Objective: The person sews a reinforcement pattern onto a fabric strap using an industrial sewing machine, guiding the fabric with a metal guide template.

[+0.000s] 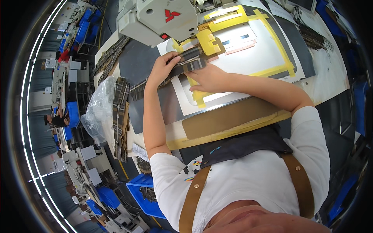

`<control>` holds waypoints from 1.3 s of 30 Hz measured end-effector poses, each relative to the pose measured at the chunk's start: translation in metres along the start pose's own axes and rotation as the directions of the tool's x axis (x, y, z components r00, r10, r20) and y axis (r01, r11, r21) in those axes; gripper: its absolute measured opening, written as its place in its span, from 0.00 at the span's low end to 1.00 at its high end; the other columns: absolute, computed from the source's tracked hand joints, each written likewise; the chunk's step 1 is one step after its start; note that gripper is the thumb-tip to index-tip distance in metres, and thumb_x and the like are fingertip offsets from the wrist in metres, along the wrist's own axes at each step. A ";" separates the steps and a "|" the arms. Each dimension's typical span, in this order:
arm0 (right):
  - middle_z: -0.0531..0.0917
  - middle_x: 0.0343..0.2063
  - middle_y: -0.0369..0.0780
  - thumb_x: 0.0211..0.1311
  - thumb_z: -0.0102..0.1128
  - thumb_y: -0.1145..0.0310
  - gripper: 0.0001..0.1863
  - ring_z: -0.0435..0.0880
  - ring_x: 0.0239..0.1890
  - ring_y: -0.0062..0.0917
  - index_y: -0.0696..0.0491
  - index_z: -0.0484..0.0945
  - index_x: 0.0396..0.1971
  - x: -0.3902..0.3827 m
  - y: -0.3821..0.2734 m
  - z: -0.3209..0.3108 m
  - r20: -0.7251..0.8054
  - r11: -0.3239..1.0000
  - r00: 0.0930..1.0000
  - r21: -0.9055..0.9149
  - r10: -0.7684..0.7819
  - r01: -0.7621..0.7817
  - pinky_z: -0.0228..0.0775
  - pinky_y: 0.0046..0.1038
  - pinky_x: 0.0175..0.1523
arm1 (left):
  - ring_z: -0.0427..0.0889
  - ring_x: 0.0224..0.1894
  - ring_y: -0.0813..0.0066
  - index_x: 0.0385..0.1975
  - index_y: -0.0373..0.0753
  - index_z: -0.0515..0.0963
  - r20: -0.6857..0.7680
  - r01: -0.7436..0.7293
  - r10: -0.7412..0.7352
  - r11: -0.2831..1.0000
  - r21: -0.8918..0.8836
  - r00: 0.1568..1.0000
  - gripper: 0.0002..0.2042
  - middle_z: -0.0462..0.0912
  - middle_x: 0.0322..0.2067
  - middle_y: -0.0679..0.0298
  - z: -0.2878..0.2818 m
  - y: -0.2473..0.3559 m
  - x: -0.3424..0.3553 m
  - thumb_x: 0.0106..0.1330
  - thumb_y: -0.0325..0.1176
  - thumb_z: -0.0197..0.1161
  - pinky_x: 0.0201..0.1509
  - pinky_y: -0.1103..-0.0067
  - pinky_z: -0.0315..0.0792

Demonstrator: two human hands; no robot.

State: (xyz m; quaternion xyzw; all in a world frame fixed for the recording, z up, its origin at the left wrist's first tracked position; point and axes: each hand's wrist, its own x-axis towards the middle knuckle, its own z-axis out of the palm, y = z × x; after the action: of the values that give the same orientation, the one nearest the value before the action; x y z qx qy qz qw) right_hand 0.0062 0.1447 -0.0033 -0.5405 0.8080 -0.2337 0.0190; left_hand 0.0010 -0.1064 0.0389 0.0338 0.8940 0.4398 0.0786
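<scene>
A dark plaid fabric strip with a metal zipper (190, 61) lies across the front of the sewing machine's work area. My left hand (161, 69) is closed on it left of the zipper, thumb on top. My right hand (210, 79) rests flat against its near edge at the right end. The right thumb points left, apart from the strip, while the other fingertips are partly hidden by the cloth. Just beyond the hands is a yellow plate (210, 42) beneath the machine head (161, 19). Below my right hand lies a white template sheet (268, 58) edged with yellow tape.
Plaid strips with zippers (121, 116) hang over the table's left side beside a clear plastic bag (99, 110). A blue crate (145, 196) stands low on the left. Dark strips (311, 35) lie at the far right. A brown panel (229, 118) lines the near table edge.
</scene>
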 end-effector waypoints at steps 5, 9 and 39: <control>0.85 0.48 0.43 0.71 0.63 0.57 0.19 0.82 0.56 0.38 0.56 0.82 0.52 -0.038 0.023 -0.008 -0.261 0.958 0.922 -0.049 -0.286 0.284 0.72 0.40 0.61 | 0.79 0.39 0.79 0.52 0.30 0.83 -0.007 -0.014 0.015 0.999 0.052 1.000 0.17 0.88 0.36 0.63 0.003 0.001 0.003 0.76 0.39 0.64 0.51 0.78 0.74; 0.86 0.42 0.40 0.71 0.63 0.68 0.09 0.82 0.52 0.35 0.55 0.84 0.44 -0.061 0.035 -0.058 -0.336 0.993 0.940 0.118 0.057 -0.018 0.71 0.37 0.57 | 0.77 0.41 0.85 0.52 0.32 0.83 0.056 -0.018 0.014 0.997 0.072 0.998 0.14 0.85 0.37 0.70 0.000 0.010 0.002 0.77 0.37 0.64 0.51 0.81 0.72; 0.90 0.39 0.53 0.78 0.57 0.67 0.10 0.78 0.18 0.18 0.61 0.76 0.42 -0.041 0.039 -0.058 0.579 -0.271 0.682 0.814 0.447 -0.513 0.72 0.22 0.27 | 0.75 0.30 0.66 0.33 0.36 0.88 -0.002 -0.029 0.031 0.961 0.276 1.000 0.21 0.80 0.21 0.60 0.004 0.005 -0.001 0.68 0.51 0.70 0.58 0.68 0.67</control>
State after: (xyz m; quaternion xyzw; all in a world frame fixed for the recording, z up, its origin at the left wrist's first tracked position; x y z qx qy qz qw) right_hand -0.0273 0.2140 0.0239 0.0033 0.5406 -0.6787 0.4970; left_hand 0.0025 -0.1007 0.0409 0.0565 0.9462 0.3123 0.0637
